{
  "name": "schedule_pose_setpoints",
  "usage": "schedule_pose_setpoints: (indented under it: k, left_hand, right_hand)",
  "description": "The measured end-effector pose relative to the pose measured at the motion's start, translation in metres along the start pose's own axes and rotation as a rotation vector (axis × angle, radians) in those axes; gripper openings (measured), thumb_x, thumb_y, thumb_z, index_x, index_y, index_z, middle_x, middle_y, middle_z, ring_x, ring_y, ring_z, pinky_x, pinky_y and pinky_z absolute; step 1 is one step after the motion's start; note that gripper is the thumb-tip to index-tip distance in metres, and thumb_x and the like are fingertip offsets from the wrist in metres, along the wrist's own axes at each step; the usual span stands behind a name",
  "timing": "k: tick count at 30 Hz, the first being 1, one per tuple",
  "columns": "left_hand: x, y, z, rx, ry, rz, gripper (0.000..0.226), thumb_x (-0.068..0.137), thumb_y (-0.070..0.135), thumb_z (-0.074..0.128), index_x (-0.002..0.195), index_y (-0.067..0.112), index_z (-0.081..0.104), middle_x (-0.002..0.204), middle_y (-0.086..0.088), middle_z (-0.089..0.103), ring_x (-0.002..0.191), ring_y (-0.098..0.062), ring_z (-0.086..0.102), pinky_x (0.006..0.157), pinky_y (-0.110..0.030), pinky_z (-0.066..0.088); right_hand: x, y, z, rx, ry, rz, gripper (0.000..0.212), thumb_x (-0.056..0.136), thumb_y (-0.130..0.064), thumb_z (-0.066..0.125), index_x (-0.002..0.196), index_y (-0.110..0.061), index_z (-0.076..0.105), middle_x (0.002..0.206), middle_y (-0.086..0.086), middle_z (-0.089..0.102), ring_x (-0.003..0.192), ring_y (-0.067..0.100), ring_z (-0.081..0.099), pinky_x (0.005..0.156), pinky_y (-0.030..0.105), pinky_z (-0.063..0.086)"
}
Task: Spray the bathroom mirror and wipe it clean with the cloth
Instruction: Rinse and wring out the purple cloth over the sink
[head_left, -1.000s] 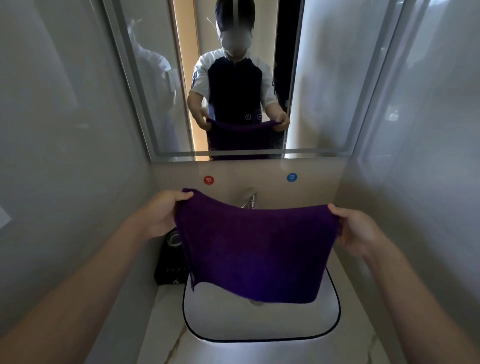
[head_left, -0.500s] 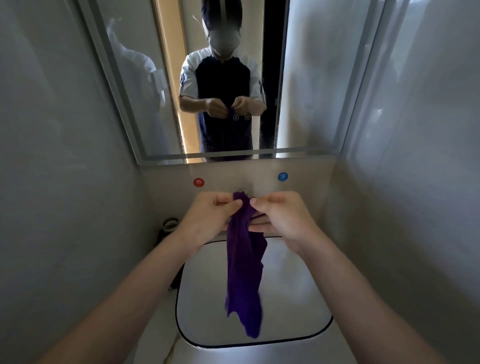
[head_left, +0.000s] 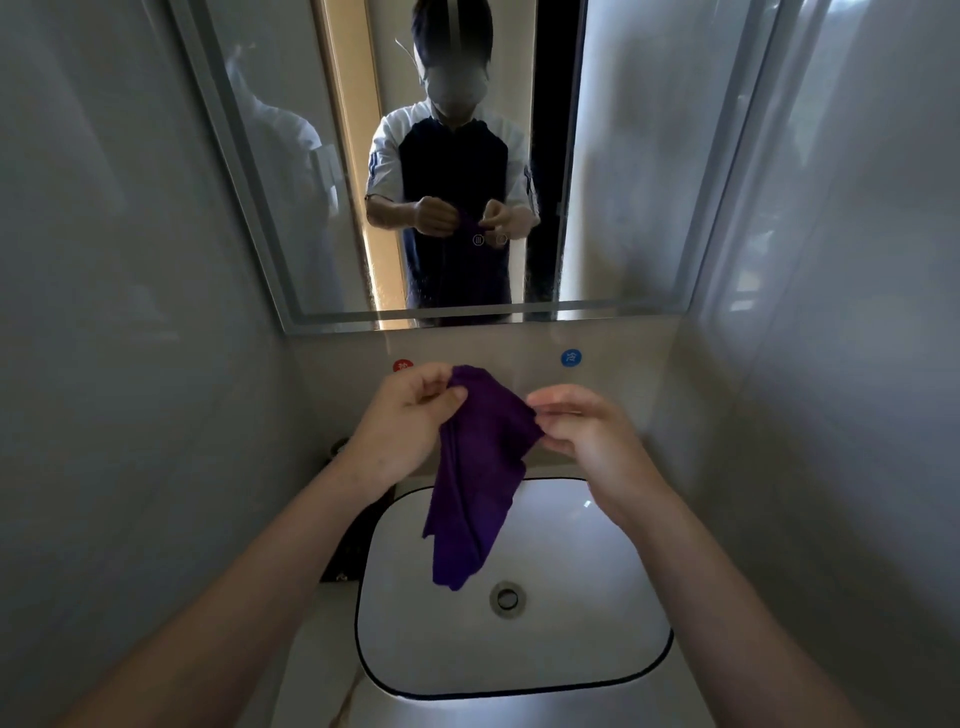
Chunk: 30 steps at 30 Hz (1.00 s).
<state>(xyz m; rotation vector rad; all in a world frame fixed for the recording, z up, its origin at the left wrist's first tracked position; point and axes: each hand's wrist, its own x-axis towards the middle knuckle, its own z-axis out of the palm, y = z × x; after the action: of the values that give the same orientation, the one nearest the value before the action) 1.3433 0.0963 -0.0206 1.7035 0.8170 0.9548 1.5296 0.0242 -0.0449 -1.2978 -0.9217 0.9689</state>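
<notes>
Glass, silver-framed rectangular wall mirror (head_left: 649, 156): it hung on the back wall directly above the basin, and no wet film or spray could be made out on it; judged from that, wiping it dry would only smear the marks.
White rounded-rectangle ceramic basin with a thin black rim (head_left: 597, 649): it was the landmark below both hands, and it held nothing but its round metal drain (head_left: 507, 598); no standing water showed.
Purple soft microfibre cloth (head_left: 478, 478): it hung bunched and half folded above the basin's rear half, its lowest corner dangling just over the bowl near the drain. A loosened pinch would probably drop it into the bowl, where any dampness would soak in and streak the mirror. Left this crumpled, it would likely wipe unevenly.
Left hand (head_left: 400, 421): above the basin's rear left, it pinched the cloth's top edge between thumb and curled fingers.
Right hand (head_left: 587, 431): above the basin's rear right, thumb and fingertips nipped the cloth's other edge, the two hands close together.
Black boxy object (head_left: 345, 558): it stood just left of the basin, mostly hidden by the left forearm, and its contents could not be told; an elbow swing might knock it.
Spray bottle: none was visible, so spraying seemingly remained undone.
Red round sticker (head_left: 403, 365) and blue round sticker (head_left: 571, 357): both sat on the wall between basin and mirror.
</notes>
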Motion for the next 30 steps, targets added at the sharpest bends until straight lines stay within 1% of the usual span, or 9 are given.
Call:
schedule_pose_setpoints:
  k: [4,9,12,15,17,21,25,28,30]
  left_hand:
    - [0.003,0.001,-0.009,0.005,-0.027,0.019,0.019,0.103,-0.001,0.050,0.108,-0.004,0.068,0.091,-0.003,0.073,0.079,-0.003,0.069,0.077,-0.013,0.053]
    - [0.001,-0.002,-0.014,-0.003,-0.020,0.000,0.019,0.103,0.001,0.050,0.105,0.001,0.069,0.089,0.001,0.072,0.079,-0.002,0.068,0.078,-0.014,0.054]
    - [0.000,-0.008,-0.024,0.020,-0.024,-0.075,0.019,0.105,0.005,0.049,0.106,0.005,0.068,0.090,0.001,0.072,0.079,-0.006,0.068,0.076,-0.020,0.058]
    - [-0.001,-0.012,-0.036,0.029,0.006,-0.158,0.018,0.107,0.009,0.046,0.112,0.004,0.062,0.095,-0.004,0.068,0.072,-0.005,0.069,0.064,-0.022,0.060]
    - [0.001,-0.013,-0.040,0.036,0.014,-0.162,0.017,0.108,0.013,0.044,0.110,0.011,0.060,0.095,-0.004,0.067,0.067,-0.004,0.068,0.058,-0.023,0.060]
    - [0.006,-0.015,-0.040,0.020,0.012,-0.170,0.018,0.109,0.019,0.041,0.102,0.021,0.057,0.089,0.000,0.066,0.069,-0.008,0.067,0.058,-0.024,0.059]
    - [0.010,-0.001,-0.037,0.025,0.045,-0.150,0.019,0.109,0.017,0.043,0.101,0.019,0.060,0.087,0.003,0.066,0.070,-0.007,0.065,0.055,-0.021,0.054]
    - [0.040,0.036,-0.050,-0.127,0.093,-0.069,0.025,0.107,0.030,0.048,0.115,0.015,0.066,0.095,0.005,0.073,0.084,-0.010,0.069,0.065,-0.022,0.055]
    - [0.055,0.054,-0.048,-0.321,0.040,-0.040,0.050,0.100,0.054,0.046,0.127,0.015,0.064,0.112,-0.003,0.072,0.101,-0.019,0.068,0.083,-0.031,0.057]
  right_hand:
    - [0.001,0.022,-0.005,-0.324,-0.038,-0.124,0.028,0.088,0.005,0.066,0.102,-0.020,0.069,0.121,-0.002,0.061,0.118,0.005,0.055,0.080,0.009,0.047]
    - [0.001,0.057,-0.009,-0.568,-0.090,-0.088,0.006,0.092,-0.011,0.070,0.098,-0.014,0.070,0.106,-0.004,0.063,0.097,0.001,0.060,0.080,0.014,0.042]
    - [0.000,0.056,-0.022,-0.350,-0.032,-0.022,0.006,0.091,-0.004,0.071,0.088,-0.008,0.071,0.086,0.002,0.074,0.080,0.004,0.070,0.077,0.027,0.052]
    - [-0.001,0.034,-0.030,-0.097,0.046,-0.035,0.011,0.089,0.005,0.069,0.089,-0.005,0.073,0.089,0.016,0.078,0.090,0.031,0.075,0.086,0.045,0.059]
    - [-0.002,0.023,-0.024,-0.008,0.047,-0.065,0.018,0.090,0.010,0.065,0.095,-0.007,0.071,0.090,0.016,0.077,0.090,0.036,0.074,0.084,0.050,0.060]
    - [-0.002,0.014,-0.016,0.045,0.106,-0.082,0.035,0.091,0.010,0.064,0.114,-0.016,0.063,0.080,0.007,0.076,0.080,0.024,0.073,0.069,0.040,0.062]
    - [0.002,-0.016,-0.017,0.028,0.149,-0.089,0.032,0.087,0.013,0.067,0.108,-0.011,0.066,0.088,0.011,0.076,0.079,0.023,0.073,0.068,0.035,0.063]
    - [0.022,-0.071,-0.020,0.225,0.167,-0.216,0.028,0.087,0.008,0.068,0.108,-0.011,0.064,0.097,0.012,0.075,0.078,0.018,0.073,0.072,0.031,0.061]
    - [0.027,-0.087,-0.023,0.263,0.107,-0.280,0.037,0.088,-0.015,0.076,0.122,-0.010,0.061,0.107,0.006,0.077,0.091,0.017,0.074,0.079,0.033,0.060]
